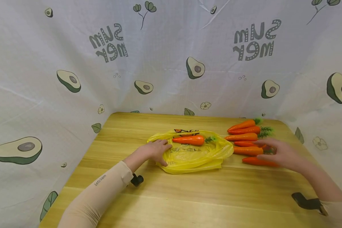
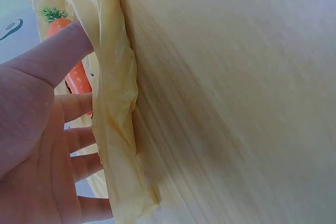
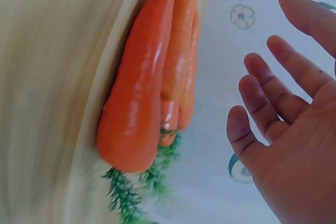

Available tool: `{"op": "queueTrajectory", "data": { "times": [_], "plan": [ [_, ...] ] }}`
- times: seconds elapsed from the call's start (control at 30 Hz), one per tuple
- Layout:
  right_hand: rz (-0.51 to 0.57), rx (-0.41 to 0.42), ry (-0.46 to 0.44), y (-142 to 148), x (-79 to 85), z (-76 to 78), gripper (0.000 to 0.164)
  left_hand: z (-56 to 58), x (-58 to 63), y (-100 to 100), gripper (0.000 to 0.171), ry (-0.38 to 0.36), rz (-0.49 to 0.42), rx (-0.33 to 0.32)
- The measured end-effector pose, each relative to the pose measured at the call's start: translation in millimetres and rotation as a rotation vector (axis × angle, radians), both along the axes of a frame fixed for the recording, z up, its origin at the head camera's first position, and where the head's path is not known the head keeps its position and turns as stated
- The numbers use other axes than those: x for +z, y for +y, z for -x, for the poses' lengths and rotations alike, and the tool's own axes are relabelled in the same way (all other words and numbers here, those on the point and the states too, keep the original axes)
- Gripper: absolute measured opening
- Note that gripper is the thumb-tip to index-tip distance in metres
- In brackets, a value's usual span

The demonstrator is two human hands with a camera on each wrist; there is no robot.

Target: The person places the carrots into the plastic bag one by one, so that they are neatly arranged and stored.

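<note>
While one orange carrot lay at the yellow plastic bag, over the far part of its spread opening, the other carrots lay in a loose row to the right on the wooden tabletop. Judged from that layout, the work seemed near its beginning: a single carrot was at the bag and six were left outside, one tip close to the bag's edge. Whether the lone carrot sat fully inside was hard to tell.

Counted, there were one bag, seven carrots in view, each with green leaves where its top showed, and two hands.

The left hand rested at the bag's left edge, its fingers fairly straight and spread, thumb well apart, the tips hidden by the thin film; no grip showed. The right hand hung over the leafy ends at the near side of the row, its fingers parted, slightly bent and holding nothing; contact with a carrot could not be made out.
</note>
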State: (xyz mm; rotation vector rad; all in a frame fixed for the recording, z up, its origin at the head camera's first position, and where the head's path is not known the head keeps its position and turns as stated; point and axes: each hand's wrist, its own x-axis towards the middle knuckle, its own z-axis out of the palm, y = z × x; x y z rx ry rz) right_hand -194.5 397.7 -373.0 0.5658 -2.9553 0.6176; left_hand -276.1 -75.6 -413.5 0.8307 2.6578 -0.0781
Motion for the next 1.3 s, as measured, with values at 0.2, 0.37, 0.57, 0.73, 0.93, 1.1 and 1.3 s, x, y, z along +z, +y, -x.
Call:
{"op": "queueTrajectory", "data": {
  "times": [0.2,0.37,0.57,0.73,0.93,1.1,1.3],
  "plan": [
    [0.012,-0.031,-0.026,7,0.0,-6.8,0.057,1.0,-1.3,0,0.090,0.001,-0.004,0.000],
    [0.027,-0.053,-0.047,13,-5.4,-10.1,0.056,0.0,-1.1,0,0.089,-0.003,-0.003,-0.004],
    [0.033,-0.078,-0.052,25,-13.3,-11.6,0.054,0.1,-1.9,-1,0.090,0.002,-0.007,-0.002],
    [0.022,-0.087,-0.051,33,-18.6,-11.8,0.054,0.1,-2.0,-1,0.090,0.003,-0.019,0.004],
    [-0.028,-0.090,-0.008,41,-26.2,-11.8,0.053,-0.7,-3.8,-2,0.090,-0.007,-0.037,0.006],
    [-0.055,-0.084,0.018,47,-32.7,-11.7,0.052,-0.6,-6.1,-3,0.090,-0.004,-0.039,0.005],
    [-0.035,-0.084,0.015,53,-39.5,-10.9,0.052,-1.3,-5.5,-3,0.090,0.012,-0.037,-0.001]
  ]
}}
